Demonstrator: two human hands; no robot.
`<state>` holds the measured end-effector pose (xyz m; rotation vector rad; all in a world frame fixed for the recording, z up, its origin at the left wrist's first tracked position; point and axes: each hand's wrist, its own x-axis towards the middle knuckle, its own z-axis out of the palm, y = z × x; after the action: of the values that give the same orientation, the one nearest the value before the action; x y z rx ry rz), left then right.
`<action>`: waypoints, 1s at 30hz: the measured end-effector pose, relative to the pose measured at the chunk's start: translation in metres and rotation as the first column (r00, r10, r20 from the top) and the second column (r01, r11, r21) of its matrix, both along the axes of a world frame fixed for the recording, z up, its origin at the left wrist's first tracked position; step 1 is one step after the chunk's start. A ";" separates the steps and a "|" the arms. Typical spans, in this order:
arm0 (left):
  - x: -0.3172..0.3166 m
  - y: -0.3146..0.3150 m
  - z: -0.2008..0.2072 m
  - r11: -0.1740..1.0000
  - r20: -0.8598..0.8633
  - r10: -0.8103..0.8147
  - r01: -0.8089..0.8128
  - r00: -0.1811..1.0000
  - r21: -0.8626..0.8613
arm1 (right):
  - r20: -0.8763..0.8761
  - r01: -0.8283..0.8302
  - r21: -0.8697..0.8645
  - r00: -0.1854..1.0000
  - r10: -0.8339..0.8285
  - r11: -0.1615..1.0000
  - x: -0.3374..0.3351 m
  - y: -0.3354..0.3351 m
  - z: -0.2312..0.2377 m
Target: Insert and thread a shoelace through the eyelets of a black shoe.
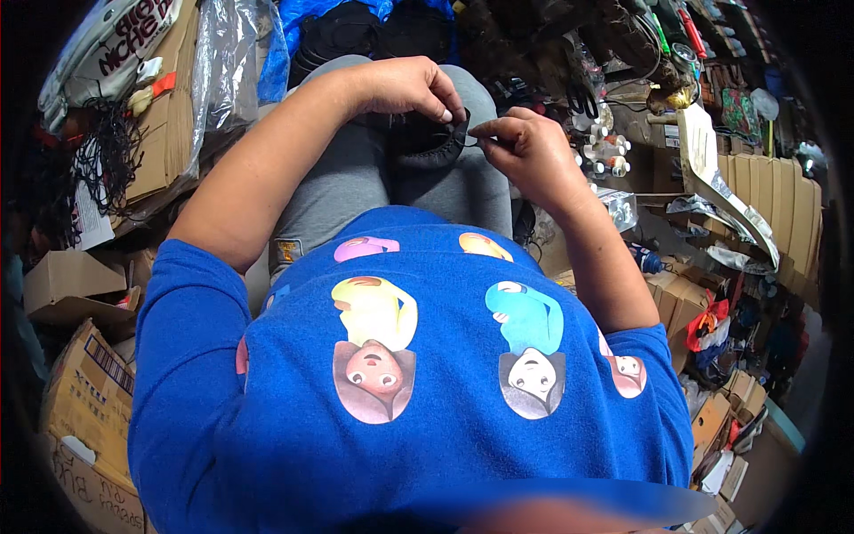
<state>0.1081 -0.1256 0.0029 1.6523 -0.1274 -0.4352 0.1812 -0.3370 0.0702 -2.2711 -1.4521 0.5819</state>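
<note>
A small black piece with a gathered rim [429, 161] is held over the near part of the gap between the knees, above the grey trousers [329, 173], apparently so that it can be worked in full view and propped by the thighs if needed. Its far right edge is pinched between the thumb and fingers of the left hand [400, 84], which is reached in from the far side, seemingly to steady the rim and present it rightward. The thumb and forefinger of the right hand [534, 153] are pinched together just beside that rim; whether anything fine is gripped there cannot be told. Farther off, dark round pieces [338, 37] are gathered on blue plastic [378, 8], probably for easy reach. White-capped bottles [611, 153] are grouped to the right, perhaps to be handy too.
</note>
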 end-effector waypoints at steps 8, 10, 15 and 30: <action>-0.002 -0.002 -0.002 0.996 0.049 -0.021 0.017 0.999 0.092 | -0.137 0.043 0.019 0.990 -0.040 0.999 -0.001 -0.001 -0.009; -0.005 -0.003 -0.001 0.995 0.048 -0.025 0.021 0.999 0.094 | -0.182 0.070 -0.008 0.981 -0.071 0.997 0.000 -0.006 -0.012; -0.009 -0.003 0.004 0.993 0.079 -0.097 0.091 0.992 0.071 | -0.589 0.090 0.017 0.805 -0.063 0.996 0.020 -0.012 -0.037; -0.045 -0.019 0.019 0.865 0.180 0.283 -0.332 0.942 0.376 | -0.394 0.010 0.241 0.915 0.089 0.970 0.008 0.002 -0.043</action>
<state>0.0636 -0.1445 0.0221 2.0647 0.1503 -0.1169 0.1895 -0.3350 0.0272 -1.8072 -1.2845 0.7882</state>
